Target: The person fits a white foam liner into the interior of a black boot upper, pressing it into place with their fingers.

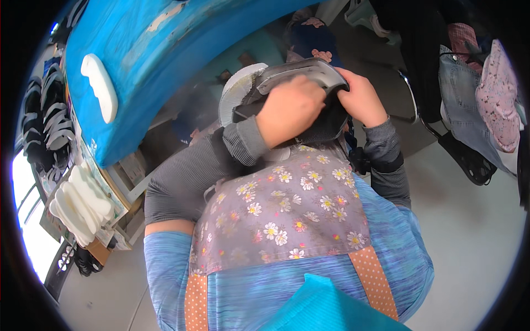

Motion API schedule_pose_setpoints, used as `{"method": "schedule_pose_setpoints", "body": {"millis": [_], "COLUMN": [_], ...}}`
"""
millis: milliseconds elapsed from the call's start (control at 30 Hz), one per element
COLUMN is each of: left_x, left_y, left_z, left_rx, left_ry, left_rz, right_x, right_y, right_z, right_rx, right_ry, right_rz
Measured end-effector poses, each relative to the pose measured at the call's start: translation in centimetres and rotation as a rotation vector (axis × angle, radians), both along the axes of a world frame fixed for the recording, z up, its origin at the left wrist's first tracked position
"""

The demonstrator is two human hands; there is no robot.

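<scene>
A dark shoe [326, 124] with a grey lining rests at my lap, its opening turned up. My right hand [361, 98] grips the far right rim, thumb and fingers closed round the edge. Over the opening, my left hand [292, 110] is closed, its fingertips curled against the grey inner side; whatever they hold is hidden and a little blurred. Beside the shoe, to the left, sits a whitish, rough-textured curved piece [238, 91], partly covered by the shoe and my left arm. A floral apron [287, 204] lies below both hands.
A blue-covered table [138, 71] curves across the far left, bearing one white insole [100, 88]. More white insoles [83, 204] are stacked on a low shelf at left, near a rack of dark shoes [52, 110]. At right, another person's denim-clad leg [469, 99] and a chair stand close.
</scene>
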State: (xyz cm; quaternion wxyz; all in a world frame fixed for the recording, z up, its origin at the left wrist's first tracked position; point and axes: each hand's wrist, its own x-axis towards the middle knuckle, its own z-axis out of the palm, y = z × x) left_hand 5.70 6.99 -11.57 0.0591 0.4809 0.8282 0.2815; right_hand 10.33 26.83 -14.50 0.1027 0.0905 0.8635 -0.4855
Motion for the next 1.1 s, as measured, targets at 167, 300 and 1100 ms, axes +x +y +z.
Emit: {"method": "schedule_pose_setpoints", "body": {"millis": [167, 300, 1100], "left_x": [-0.3, 0.0, -1.8], "left_y": [-0.4, -0.3, 0.2], "left_z": [-0.6, -0.5, 0.2], "left_rx": [-0.14, -0.302, -0.111], "left_ry": [-0.031, 0.0, 0.158], "left_rz": [0.115, 0.177, 0.174], "right_x": [-0.7, -1.5, -1.3], "right_y": [1.6, 1.9, 1.7], "right_z": [1.9, 2.2, 2.9], "right_rx": [0.045, 0.136, 0.224], "right_ry": [-0.044, -0.042, -0.04], "right_rz": [0.139, 0.27, 0.344]}}
